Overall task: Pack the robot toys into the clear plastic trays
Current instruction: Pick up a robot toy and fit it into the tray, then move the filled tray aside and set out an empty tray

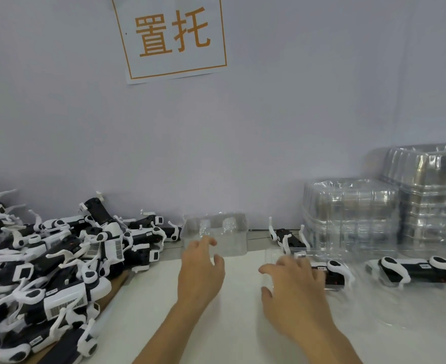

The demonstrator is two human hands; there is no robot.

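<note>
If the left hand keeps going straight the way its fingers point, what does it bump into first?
Probably the clear plastic tray right ahead of the left hand. Its fingertips look almost on the tray's near edge, though the blur makes depth hard to judge.

One head-worn wide-angle view looks forward and slightly down, close over the tabletop (242,324), squarely facing the wall (295,114) behind.
</note>
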